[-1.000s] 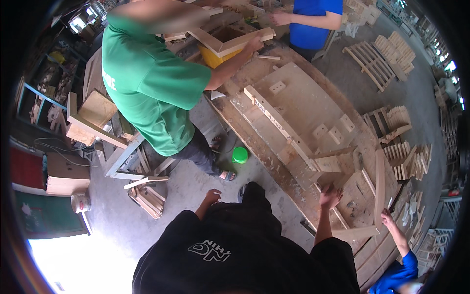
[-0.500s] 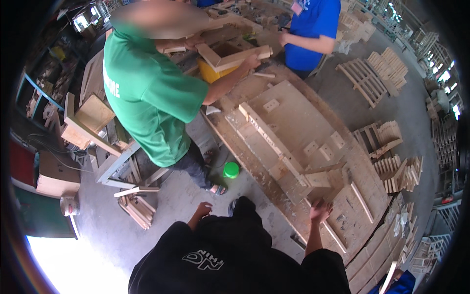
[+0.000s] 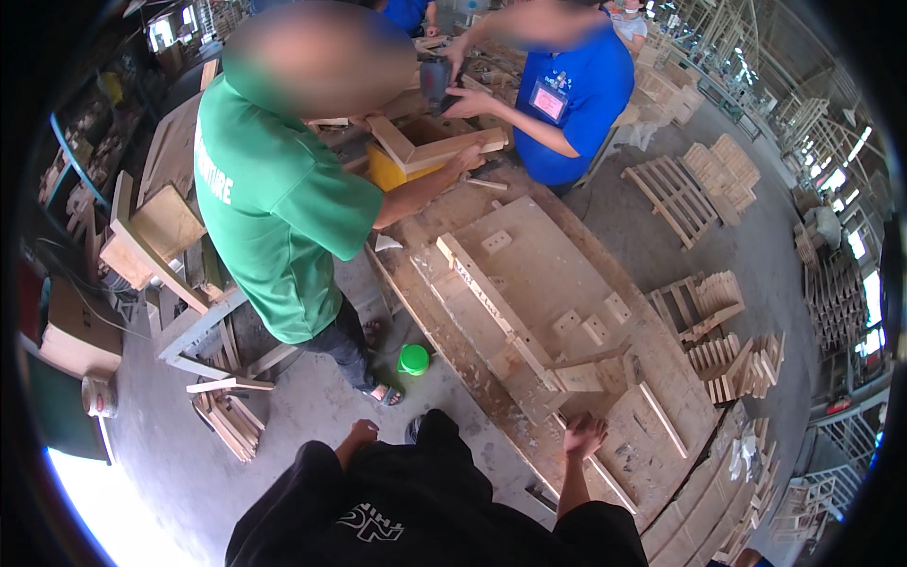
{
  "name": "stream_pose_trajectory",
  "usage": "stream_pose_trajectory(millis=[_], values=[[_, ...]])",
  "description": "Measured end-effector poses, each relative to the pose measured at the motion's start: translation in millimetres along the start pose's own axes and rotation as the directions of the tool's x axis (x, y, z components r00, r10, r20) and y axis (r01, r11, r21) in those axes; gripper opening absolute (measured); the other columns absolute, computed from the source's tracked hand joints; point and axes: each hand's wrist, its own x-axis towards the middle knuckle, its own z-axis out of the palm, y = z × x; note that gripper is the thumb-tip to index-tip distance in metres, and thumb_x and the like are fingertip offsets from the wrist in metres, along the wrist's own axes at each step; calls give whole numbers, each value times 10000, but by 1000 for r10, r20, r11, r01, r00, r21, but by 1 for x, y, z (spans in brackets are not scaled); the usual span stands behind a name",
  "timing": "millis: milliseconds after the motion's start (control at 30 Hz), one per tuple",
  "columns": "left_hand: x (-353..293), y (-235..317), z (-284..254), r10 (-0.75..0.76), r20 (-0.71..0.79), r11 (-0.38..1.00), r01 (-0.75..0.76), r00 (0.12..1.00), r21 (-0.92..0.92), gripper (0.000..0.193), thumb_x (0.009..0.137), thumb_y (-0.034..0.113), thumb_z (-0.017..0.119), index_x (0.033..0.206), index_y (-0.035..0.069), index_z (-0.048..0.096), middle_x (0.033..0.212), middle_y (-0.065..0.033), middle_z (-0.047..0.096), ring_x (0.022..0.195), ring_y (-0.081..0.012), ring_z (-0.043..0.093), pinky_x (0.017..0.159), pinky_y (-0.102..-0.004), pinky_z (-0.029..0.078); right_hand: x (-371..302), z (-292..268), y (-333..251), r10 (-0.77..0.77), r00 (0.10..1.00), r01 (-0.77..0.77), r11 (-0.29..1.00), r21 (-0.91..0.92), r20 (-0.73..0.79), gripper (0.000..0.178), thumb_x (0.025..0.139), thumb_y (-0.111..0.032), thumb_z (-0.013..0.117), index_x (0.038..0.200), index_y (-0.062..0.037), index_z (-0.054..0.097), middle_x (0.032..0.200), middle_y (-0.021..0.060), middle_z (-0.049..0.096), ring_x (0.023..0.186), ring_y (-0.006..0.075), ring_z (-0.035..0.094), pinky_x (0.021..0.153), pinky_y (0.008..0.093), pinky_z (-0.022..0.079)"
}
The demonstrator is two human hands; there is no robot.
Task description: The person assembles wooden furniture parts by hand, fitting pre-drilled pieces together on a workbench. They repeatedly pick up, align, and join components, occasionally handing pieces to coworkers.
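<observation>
Right hand (image 3: 585, 437), nearer than left hand (image 3: 359, 435), curls over a wooden strip (image 3: 614, 486) slanting toward the frame's lower right; whether either grips cannot be told.

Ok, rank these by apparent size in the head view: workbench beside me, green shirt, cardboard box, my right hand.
Largest to smallest:
1. Workbench
2. Green shirt
3. Cardboard box
4. Right hand

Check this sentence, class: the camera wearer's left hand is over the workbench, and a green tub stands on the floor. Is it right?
Not quite: the head view shows the right hand over the workbench; the left hand is away from it. The green tub stands on the floor.
</observation>
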Motion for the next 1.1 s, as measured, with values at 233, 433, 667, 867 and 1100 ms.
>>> stream_pose_trajectory(millis=[233, 433, 667, 867, 1100], values=[[-6, 7, -4, 58, -43, 992, -53, 997, 115, 248, 712, 219, 616, 901, 141, 757, 960, -125, 716, 934, -338, 673, 870, -423, 538, -4, 4, 5, -11, 1000, 11, 999, -41, -6, 429, 859, -368, 511, 1152, -68, 600, 1157, 174, 593, 1167, 375, 504, 971, 536, 391], [-17, 4, -13, 40, 38, 994, -44, 998, 101, 257, 712, 192, 597, 906, 179, 765, 946, -118, 717, 917, -320, 675, 852, -428, 543, -4, -5, -7, 27, 993, -20, 998, -62, 114, 526, 879, -390, 517, 1209, 16, 566, 1247, 222, 578, 1182, 400, 512, 993, 540, 391], [-11, 5, -14, -106, 57, 994, 106, 993, -8, 312, 656, 160, 610, 925, 194, 764, 941, -147, 718, 949, -337, 676, 896, -420, 532, -3, -8, -12, 64, 984, -53, 996, -72, 167, 517, 873, -383, 520, 1213, 1, 587, 1279, 212, 573, 1219, 416, 494, 1000, 572, 385], [-7, 13, -15, -59, 22, 998, 60, 998, -10, 311, 659, 165, 605, 931, 178, 756, 980, -181, 705, 974, -367, 661, 903, -445, 524, -2, -2, -6, 45, 996, -36, 994, -102, 83, 475, 867, -363, 527, 1178, -12, 602, 1247, 196, 582, 1200, 407, 501, 980, 558, 395], [-7, 9, -12, -97, 13, 994, 97, 995, -50, 309, 660, 192, 621, 936, 186, 758, 821, -149, 716, 816, -315, 698, 840, -428, 547, -2, -2, -6, 85, 981, -67, 992, -107, 175, 492, 862, -372, 535, 1177, -6, 626, 1234, 200, 613, 1239, 412, 494, 1034, 573, 368]])
